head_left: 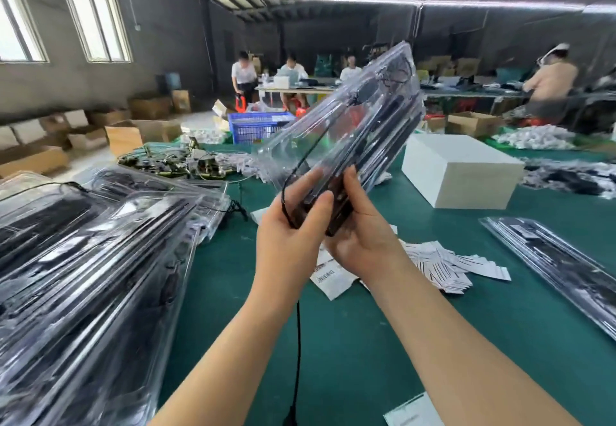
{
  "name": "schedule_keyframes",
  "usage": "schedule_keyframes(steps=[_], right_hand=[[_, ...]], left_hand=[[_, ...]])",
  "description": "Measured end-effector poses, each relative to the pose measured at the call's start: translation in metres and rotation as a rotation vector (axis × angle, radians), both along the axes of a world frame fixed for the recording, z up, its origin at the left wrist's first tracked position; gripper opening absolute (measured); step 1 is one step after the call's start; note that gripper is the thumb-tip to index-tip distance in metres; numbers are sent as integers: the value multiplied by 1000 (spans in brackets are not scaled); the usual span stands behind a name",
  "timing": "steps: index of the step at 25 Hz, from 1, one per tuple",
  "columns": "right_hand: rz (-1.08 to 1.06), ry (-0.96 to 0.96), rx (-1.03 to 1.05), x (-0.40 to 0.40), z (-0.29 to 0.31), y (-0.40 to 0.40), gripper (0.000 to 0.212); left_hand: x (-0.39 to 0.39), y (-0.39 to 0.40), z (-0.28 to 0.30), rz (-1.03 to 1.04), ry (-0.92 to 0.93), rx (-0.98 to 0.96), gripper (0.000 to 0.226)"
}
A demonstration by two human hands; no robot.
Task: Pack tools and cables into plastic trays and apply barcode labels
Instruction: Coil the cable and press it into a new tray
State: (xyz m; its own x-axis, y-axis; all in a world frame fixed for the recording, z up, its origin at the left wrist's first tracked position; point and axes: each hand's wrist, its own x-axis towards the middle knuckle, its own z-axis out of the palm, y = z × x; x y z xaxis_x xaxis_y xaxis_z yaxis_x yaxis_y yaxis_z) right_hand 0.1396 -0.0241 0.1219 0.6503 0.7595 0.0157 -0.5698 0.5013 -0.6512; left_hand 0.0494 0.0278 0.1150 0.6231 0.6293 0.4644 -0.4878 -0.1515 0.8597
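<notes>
Mid-batch, we judged. A big stack (86, 275) of filled trays lay on the table's left; another tray (560, 265) lay flat on the right. Labels (443, 265) were heaped loose on the green table (333, 342), just below and right of the hands, so plenty were left to stick. More loose parts (173, 162) and white bits sat further back, so prob. more packing to go.

The tray in hand (340, 132) was up off the table, tilted, far end high and to the right, with a black tool & cable inside. Couldn't tell if it carried a label yet.

Left hand (286, 232) gripped the tray's near end, thumb (320, 207) curled over the top and fingers wrapped under. A black cable (297, 342) looped by that hand and hung down toward us; whether it was pinched, we couldn't tell. Right hand (363, 235) cupped the same end from the right, thumb along the tray edge, fingers curled beneath, mostly hidden.

Left to do, in our view: tuck the cable, label it, add it to a pile.
</notes>
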Motion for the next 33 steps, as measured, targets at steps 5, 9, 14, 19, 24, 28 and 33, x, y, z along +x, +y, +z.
schedule_keyframes(steps=[5,9,14,19,24,28,33], right_hand=[[-137,-297,-348,18,-5,-11,67],[-69,-386,-407,19,-46,-30,46],[-96,-347,-718,14,-113,-20,51],[-363,-721,-1016,19,-127,-17,35],[-319,-1039,-1246,21,-131,-31,48],[-505,-1075,-983,7,-132,-54,40],[-143,-981,-597,-16,-134,-75,28]], left_hand=[[-18,28,-12,640,177,844,38],[-28,21,-62,827,454,1227,59],[-38,9,-101,491,853,1241,75],[-71,31,-119,537,1392,1122,98],[-96,39,-105,496,1399,845,22],[-80,28,-82,225,825,159,19],[-16,-11,-42,-364,332,-755,34]])
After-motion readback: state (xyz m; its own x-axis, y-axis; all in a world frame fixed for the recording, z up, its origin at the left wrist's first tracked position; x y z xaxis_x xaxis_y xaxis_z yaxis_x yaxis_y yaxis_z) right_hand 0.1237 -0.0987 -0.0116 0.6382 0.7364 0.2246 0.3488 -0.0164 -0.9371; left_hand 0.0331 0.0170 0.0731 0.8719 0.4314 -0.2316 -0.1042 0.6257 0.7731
